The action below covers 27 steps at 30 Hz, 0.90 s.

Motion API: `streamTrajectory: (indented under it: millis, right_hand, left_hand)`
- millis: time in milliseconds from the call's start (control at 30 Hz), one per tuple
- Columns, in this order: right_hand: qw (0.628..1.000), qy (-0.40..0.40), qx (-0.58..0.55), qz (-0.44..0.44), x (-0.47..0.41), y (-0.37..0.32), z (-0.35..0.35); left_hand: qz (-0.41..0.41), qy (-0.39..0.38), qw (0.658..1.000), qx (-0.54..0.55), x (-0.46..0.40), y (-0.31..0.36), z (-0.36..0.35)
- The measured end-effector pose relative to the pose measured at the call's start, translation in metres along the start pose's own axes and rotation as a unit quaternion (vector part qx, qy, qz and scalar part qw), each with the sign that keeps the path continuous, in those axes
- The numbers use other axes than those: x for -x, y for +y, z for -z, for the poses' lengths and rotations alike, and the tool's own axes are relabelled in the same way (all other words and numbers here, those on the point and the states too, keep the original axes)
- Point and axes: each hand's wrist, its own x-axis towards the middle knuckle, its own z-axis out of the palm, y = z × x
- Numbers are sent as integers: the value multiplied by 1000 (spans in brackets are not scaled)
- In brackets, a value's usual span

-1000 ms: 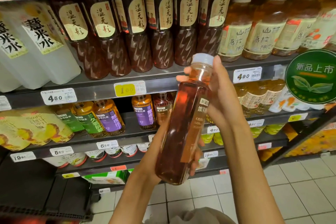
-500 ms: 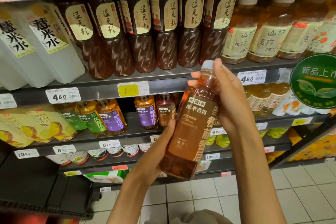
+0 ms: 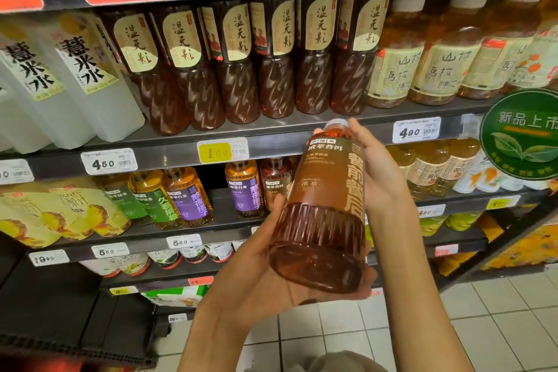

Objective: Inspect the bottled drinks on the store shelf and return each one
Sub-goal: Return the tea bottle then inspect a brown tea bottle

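Store aisle, dark metal shelving [image 3: 169, 146] in tiers w/ price tags [image 3: 108, 161] along front edges. Round green leaf sign [image 3: 521, 133] at right. Floor [image 3: 498, 317] light square tiles, grey grout. Lighting dim, warm.

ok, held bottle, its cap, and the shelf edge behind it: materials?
Bottle: looks like clear moulded plastic, glossy; amber liquid shows through and the lower body is ribbed. A matte brown printed sleeve wraps the upper part.
Cap: pale, probably plastic; mostly hidden by the right hand.
Shelf edge: grey metal by its dull sheen, carrying paper price tags.
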Motion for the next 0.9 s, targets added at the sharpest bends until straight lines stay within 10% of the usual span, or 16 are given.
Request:
streamTrajectory:
  millis: [433, 567, 900]
  right_hand:
    - [963, -91, 124, 222, 4, -16, -23]
    - [924, -130, 203, 297, 11, -13, -30]
    - [831, -213, 434, 275, 32, -4, -10]
  left_hand:
    - [-58, 128, 989, -50, -5, -6, 30]
    - [-79, 266, 932, -235, -4, -6, 42]
    - [-176, 318, 856, -367, -12, -24, 76]
